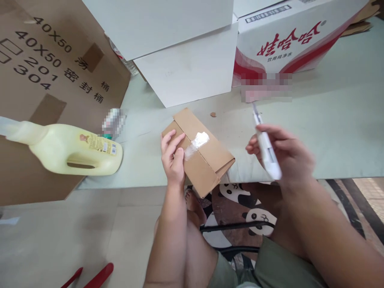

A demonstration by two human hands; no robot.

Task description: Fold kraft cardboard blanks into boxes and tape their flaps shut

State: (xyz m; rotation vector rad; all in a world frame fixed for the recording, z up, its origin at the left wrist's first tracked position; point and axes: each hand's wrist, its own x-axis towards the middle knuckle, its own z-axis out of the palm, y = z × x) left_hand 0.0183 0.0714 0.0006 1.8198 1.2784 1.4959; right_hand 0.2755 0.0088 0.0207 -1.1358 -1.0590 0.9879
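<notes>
A small brown cardboard box [210, 160] rests tilted at the table's front edge, a strip of clear shiny tape [200, 139] across its flap seam. My left hand [173, 156] grips its left end, thumb and fingers bent over the top. To the right of the box and apart from it, my right hand [282, 150] is closed round a white utility knife [267, 150]. The knife's narrow tip points away from me, up and to the left. Motion blurs my right wrist.
A large printed carton [60, 80] and a yellow jug [75, 150] stand left. White boxes [192, 72] and a red-and-white carton [279, 48] line the back of the pale green table cover [336, 132]. A brown scrap [213, 114] lies behind the box.
</notes>
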